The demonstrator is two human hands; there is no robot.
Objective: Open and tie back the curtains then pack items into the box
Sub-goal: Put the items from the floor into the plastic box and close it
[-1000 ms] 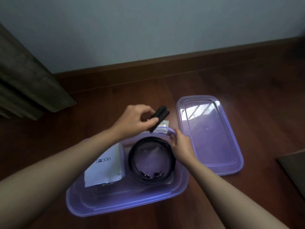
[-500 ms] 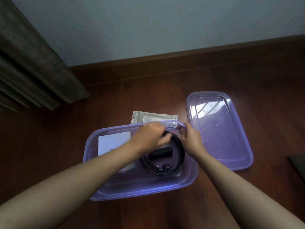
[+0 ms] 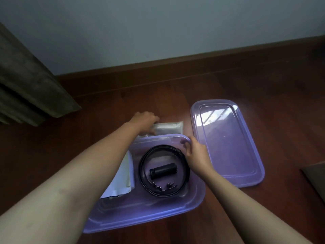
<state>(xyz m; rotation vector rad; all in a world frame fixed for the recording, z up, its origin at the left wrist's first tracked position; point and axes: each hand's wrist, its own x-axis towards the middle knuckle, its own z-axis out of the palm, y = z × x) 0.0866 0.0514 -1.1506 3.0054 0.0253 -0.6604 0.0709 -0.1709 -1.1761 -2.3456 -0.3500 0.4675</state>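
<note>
Belt (image 3: pixel 142 166), cylinder (image 3: pixel 163 169), pouch (image 3: pixel 123 175) in box (image 3: pixel 149 220); left hand (image 3: pixel 145 120) grips clear packet (image 3: pixel 169 128) behind it, right hand (image 3: pixel 197 154) grips its rim; lid (image 3: pixel 226 143) off.

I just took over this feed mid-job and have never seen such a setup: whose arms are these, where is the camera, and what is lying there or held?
No machine here: a person works with two bare hands. The one picture comes from a wide-angle camera worn on the head, looking forward and down. The left hand grips a clear silvery plastic pouch lying on the dark wooden floor just behind the translucent purple plastic box. The right hand holds that box's far right rim. Inside lie a coiled black belt, a short black cylinder within its ring, and a flat white packet at the left. The purple lid lies on the floor to the right; a grey-brown curtain hangs at far left.
</note>
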